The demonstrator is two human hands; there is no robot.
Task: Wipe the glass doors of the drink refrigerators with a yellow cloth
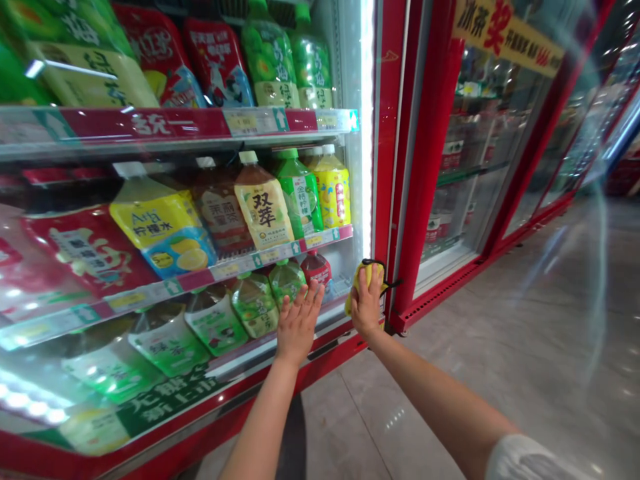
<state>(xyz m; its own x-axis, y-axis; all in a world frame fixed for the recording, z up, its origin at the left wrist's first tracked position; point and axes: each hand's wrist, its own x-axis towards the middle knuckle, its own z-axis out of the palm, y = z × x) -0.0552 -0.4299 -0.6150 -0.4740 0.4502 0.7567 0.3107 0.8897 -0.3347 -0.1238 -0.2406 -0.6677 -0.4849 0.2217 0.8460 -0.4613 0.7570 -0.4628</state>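
My right hand (367, 300) presses a yellow cloth (349, 303) with a dark edge against the red frame (386, 167) of a drinks fridge, low on its right side. Fingers reach over the cloth, which bunches up around them. Just to the left, my left hand (300, 320) is spread flat at the glass door, fingers stretched upward, holding nothing. Behind the glass near it are a small red-labelled bottle (317, 268) and green tea bottles (255, 307) on the bottom shelf.
Shelves of bottled drinks (263, 207) fill the fridge on the left. A green printed strip (167, 400) runs along the lower glass. Another red-framed glass cabinet (450, 200) stands at right, beside the grey tiled floor (500, 353).
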